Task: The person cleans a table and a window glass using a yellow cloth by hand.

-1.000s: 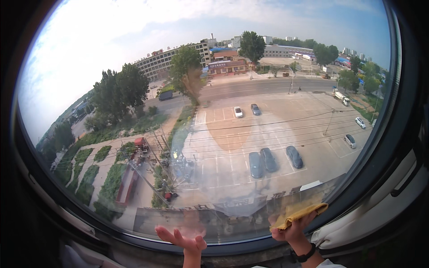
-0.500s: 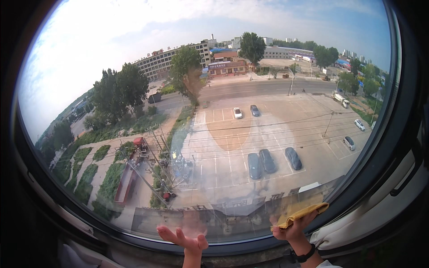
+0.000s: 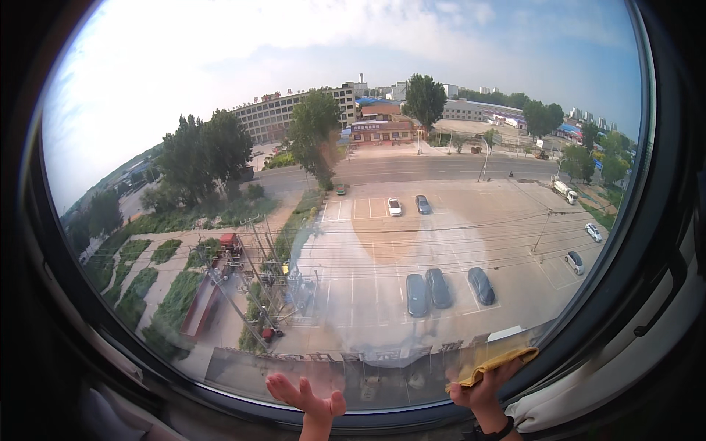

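My left hand (image 3: 306, 400) is raised at the lower edge of the window with its fingers spread, and it holds nothing. It is close to the window pane (image 3: 382, 323); whether it touches the glass I cannot tell. To the right, my right hand (image 3: 485, 391) grips a folded yellow cloth (image 3: 494, 367), held up at the glass near the lower right of the frame. The cloth covers part of the fingers. A dark band (image 3: 500, 428) is around my right wrist. Faint reflections of both hands and of my upper body show in the pane.
A dark window frame (image 3: 353, 420) curves round the glass. Pale curtain fabric (image 3: 570, 391) hangs at the right, beside a dark handle (image 3: 662, 305). Beyond the glass, far below, lie a parking lot with several cars, a road, trees and buildings.
The view has tilted up slightly, so the outdoor scene and both hands sit lower in the picture. My right hand keeps hold of the cloth, and my left stays spread.
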`<action>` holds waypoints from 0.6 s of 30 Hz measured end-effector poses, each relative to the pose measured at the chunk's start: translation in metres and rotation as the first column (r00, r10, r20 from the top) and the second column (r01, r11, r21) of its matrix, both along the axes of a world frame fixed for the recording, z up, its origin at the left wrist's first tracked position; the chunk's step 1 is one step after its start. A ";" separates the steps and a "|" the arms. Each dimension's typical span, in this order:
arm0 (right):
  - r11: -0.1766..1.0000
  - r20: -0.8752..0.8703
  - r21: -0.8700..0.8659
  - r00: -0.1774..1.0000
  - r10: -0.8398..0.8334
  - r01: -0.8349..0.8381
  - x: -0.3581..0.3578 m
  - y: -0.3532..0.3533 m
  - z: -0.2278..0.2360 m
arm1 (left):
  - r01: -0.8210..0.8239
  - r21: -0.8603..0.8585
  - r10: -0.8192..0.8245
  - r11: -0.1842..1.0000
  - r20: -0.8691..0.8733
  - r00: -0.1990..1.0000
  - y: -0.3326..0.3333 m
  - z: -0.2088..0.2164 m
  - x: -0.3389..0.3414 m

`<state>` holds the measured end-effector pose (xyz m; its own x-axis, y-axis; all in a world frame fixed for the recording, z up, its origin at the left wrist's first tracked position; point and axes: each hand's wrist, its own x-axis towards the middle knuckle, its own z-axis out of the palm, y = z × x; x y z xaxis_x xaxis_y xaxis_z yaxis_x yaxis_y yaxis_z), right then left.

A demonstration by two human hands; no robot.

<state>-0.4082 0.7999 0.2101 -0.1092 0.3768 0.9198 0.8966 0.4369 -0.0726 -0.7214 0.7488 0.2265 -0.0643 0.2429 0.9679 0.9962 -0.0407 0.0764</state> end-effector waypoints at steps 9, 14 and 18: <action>0.999 0.081 -0.040 0.996 -0.030 0.034 0.014 0.001 0.008 | 0.017 0.004 -0.017 1.000 0.017 1.000 0.008 -0.010 0.011; 0.993 0.058 0.037 0.992 -0.113 0.111 0.028 0.017 0.081 | 0.030 0.004 -0.030 1.000 0.013 0.999 0.010 -0.007 0.016; 0.981 0.107 0.155 0.985 -0.133 0.115 0.044 0.028 0.169 | 0.039 -0.027 -0.040 0.999 -0.016 0.999 0.008 -0.006 0.025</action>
